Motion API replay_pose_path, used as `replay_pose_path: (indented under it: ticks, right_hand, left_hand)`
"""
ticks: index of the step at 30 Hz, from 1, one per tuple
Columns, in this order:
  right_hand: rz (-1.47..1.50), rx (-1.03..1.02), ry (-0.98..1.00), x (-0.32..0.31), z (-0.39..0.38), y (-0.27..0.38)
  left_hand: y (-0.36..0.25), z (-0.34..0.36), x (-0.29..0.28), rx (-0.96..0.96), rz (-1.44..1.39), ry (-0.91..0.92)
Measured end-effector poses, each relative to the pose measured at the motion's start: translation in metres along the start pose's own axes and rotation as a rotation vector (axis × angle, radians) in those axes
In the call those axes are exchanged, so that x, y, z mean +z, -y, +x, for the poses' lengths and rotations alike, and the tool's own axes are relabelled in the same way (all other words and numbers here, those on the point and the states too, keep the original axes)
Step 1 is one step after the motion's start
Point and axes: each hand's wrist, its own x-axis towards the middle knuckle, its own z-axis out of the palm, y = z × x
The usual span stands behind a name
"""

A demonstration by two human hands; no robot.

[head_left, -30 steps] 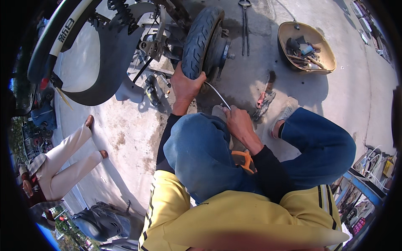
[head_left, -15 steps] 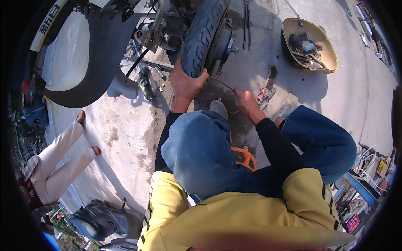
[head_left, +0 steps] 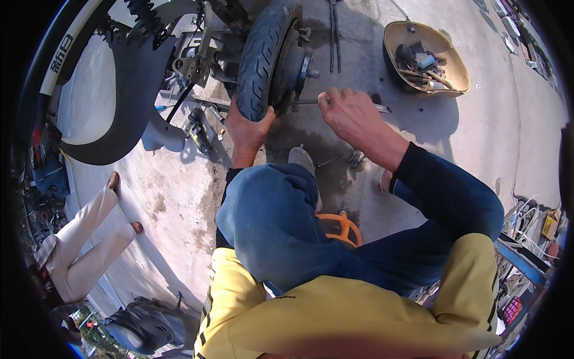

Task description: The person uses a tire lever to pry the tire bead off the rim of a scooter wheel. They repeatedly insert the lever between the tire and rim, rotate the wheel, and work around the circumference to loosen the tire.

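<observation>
A black motorcycle or scooter tyre [head_left: 263, 63] stands on its wheel in front of me, still mounted under the vehicle. My left hand [head_left: 246, 128] grips the bottom of the tyre, thumb on the right side and fingers on the left. In my right hand [head_left: 353, 116] is a long flat metal bar, looking like a tyre lever [head_left: 305, 102]. One end points at the wheel's lower rim; the other sticks out past the knuckles. Whether its tip is under the tyre's edge, I cannot tell. My palm hides the bar's middle.
A tan bowl-like container [head_left: 427, 60] of tools stands right of the wheel. Two thin dark rods [head_left: 335, 36] lie between them. A green-and-black power tool [head_left: 197, 131] lies left. An orange ring-shaped object [head_left: 341, 227] is below my knee. Another person's legs [head_left: 89, 233] show at left.
My right hand has risen and turned over the bar, which now lies nearly level instead of slanting down. My left hand still holds the tyre's bottom. The whole view has shifted slightly.
</observation>
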Motion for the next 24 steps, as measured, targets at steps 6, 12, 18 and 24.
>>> replay_pose_path:
  ticks: [6, 12, 18, 24]
  right_hand:
    - [-0.145, -0.124, 0.114, 0.007, 0.032, 0.018]
    - [-0.293, -0.456, 0.201, 0.001, 0.075, 0.036]
    - [-0.229, -0.708, 0.182, -0.020, 0.106, 0.014]
    - [-0.248, -0.822, -0.230, 0.021, 0.114, -0.063]
  left_hand:
    - [-0.004, -0.002, 0.000, 0.007, -0.026, 0.003]
    - [0.004, -0.003, 0.002, -0.007, -0.058, 0.018]
    - [0.004, -0.002, 0.004, 0.013, -0.045, 0.015]
    - [0.015, 0.001, 0.012, 0.030, -0.058, -0.011]
